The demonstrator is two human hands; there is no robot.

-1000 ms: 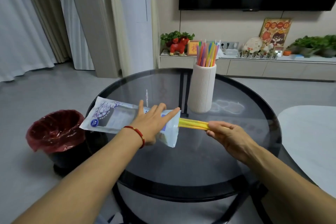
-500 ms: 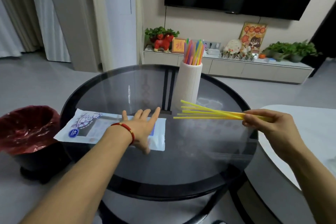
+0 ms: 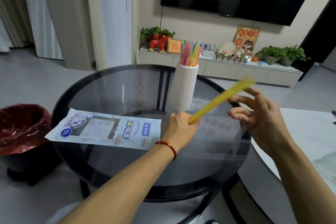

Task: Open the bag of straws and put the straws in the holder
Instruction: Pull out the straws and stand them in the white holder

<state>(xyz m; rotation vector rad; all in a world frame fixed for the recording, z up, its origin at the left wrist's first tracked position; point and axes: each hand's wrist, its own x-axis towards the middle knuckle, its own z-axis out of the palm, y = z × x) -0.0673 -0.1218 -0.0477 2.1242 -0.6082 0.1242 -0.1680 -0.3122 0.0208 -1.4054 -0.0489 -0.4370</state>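
Observation:
A blurred bundle of yellow straws [image 3: 218, 101] slants up to the right above the round glass table [image 3: 127, 82]. My left hand [image 3: 179, 130] grips the bundle's lower end. My right hand [image 3: 260, 114] is beside the upper part, fingers spread and fairly straight, touching the straws. The pale blue straw bag [image 3: 109, 129] lies flat on the table to the left of my left hand, with no hand on it. The white ribbed holder [image 3: 184, 87] stands upright behind my hands, and several coloured straws [image 3: 190, 53] stick out of its top.
A bin with a red liner [image 3: 20, 127] stands on the floor left of the table. A white table [image 3: 305, 132] adjoins on the right. A low TV cabinet [image 3: 236, 71] with plants and ornaments runs along the back wall.
My left hand has left the bag and taken the lower end of the yellow straws. The bundle has swung from level to slanting upward, and my right hand's fingers have loosened and spread.

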